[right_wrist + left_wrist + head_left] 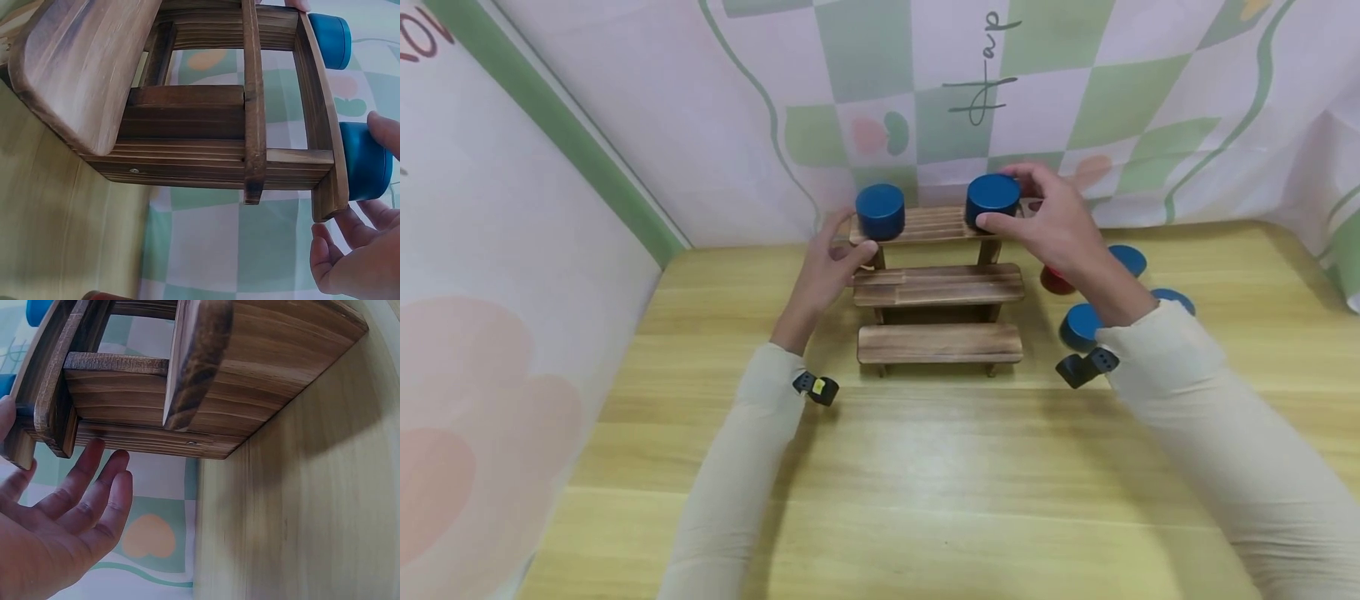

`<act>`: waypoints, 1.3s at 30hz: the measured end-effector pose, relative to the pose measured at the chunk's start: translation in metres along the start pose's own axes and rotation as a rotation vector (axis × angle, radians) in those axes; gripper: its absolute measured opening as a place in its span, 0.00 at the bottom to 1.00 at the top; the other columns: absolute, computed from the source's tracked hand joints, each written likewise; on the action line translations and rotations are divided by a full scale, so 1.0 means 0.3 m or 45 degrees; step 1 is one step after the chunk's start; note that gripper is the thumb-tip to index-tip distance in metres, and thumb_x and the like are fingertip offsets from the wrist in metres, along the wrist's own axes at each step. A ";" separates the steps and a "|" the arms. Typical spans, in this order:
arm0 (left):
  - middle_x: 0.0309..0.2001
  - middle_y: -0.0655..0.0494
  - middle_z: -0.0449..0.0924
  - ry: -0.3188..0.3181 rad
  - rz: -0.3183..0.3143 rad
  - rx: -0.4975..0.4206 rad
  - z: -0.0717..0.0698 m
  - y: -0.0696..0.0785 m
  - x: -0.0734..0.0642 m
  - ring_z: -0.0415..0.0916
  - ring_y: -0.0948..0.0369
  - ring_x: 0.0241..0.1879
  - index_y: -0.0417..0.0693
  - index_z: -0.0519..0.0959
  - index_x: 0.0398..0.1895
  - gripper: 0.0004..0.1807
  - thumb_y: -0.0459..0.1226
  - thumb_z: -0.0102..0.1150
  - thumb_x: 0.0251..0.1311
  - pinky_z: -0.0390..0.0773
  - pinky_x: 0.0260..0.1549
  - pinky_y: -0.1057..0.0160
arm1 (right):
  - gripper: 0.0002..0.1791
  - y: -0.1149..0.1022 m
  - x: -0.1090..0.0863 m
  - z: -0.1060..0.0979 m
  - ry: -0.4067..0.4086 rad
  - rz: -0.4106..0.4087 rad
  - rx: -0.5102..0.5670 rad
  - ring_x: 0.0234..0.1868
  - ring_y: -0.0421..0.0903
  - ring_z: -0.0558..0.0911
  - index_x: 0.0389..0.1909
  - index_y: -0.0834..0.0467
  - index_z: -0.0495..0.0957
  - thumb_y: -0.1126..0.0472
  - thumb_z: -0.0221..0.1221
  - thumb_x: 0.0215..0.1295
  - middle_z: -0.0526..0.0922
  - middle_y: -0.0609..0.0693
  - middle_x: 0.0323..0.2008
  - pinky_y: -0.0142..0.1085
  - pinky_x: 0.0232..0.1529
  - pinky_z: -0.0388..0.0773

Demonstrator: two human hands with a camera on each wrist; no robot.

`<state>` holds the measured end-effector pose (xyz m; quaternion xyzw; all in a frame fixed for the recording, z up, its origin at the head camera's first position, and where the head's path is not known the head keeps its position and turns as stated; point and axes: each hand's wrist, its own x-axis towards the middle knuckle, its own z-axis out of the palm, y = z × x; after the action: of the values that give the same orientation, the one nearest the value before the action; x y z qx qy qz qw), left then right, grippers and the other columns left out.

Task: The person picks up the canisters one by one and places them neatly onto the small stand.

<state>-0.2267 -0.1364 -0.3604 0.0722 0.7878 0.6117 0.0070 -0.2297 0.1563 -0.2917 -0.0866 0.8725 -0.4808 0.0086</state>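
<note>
A three-tier wooden step stand (938, 286) stands on the table against the patterned cloth. Two blue round blocks sit on its top shelf, a left one (880, 212) and a right one (992, 200). My right hand (1060, 218) grips the right block at the shelf's end, thumb in front and fingers behind. In the right wrist view, this block (365, 161) rests on the shelf board. My left hand (823, 271) holds the left end of the top shelf between thumb and index finger. The other fingers (94, 500) of that hand spread beside the stand's side in the left wrist view.
To the right of the stand, several more blue round blocks (1079, 327) and a red piece (1057, 281) lie on the table (925, 467), partly hidden by my right forearm. Patterned cloth (955, 100) hangs right behind the stand, and a pale panel (512, 292) borders the left side.
</note>
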 end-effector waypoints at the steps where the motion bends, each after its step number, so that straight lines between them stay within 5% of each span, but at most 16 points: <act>1: 0.46 0.42 0.82 0.000 -0.001 0.002 0.000 -0.001 0.001 0.79 0.56 0.42 0.56 0.59 0.77 0.37 0.44 0.62 0.69 0.75 0.32 0.62 | 0.41 0.001 0.000 0.000 0.001 0.000 0.003 0.62 0.55 0.68 0.73 0.56 0.63 0.46 0.68 0.63 0.70 0.58 0.62 0.52 0.61 0.65; 18: 0.43 0.40 0.82 0.008 0.045 0.056 -0.014 0.013 -0.013 0.79 0.52 0.40 0.57 0.59 0.77 0.36 0.46 0.62 0.69 0.78 0.36 0.59 | 0.45 0.014 -0.026 -0.002 -0.007 -0.014 0.025 0.69 0.57 0.62 0.77 0.51 0.57 0.47 0.68 0.63 0.64 0.58 0.70 0.57 0.66 0.59; 33: 0.46 0.44 0.80 0.065 0.106 0.069 -0.005 0.001 -0.014 0.79 0.55 0.45 0.52 0.66 0.73 0.33 0.44 0.65 0.67 0.81 0.40 0.56 | 0.48 0.143 -0.166 -0.018 0.069 0.038 -0.026 0.69 0.60 0.62 0.78 0.53 0.53 0.48 0.68 0.63 0.63 0.60 0.71 0.58 0.63 0.65; 39: 0.45 0.44 0.80 0.043 0.083 0.064 -0.008 -0.001 -0.027 0.79 0.54 0.45 0.48 0.65 0.73 0.34 0.43 0.66 0.66 0.82 0.42 0.55 | 0.49 0.198 -0.218 -0.029 0.082 0.029 -0.084 0.70 0.62 0.61 0.78 0.57 0.52 0.49 0.69 0.63 0.63 0.62 0.71 0.60 0.65 0.59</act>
<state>-0.2190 -0.1397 -0.3608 0.0877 0.8000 0.5929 -0.0279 -0.1745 0.2050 -0.3413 -0.0614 0.8886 -0.4543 -0.0168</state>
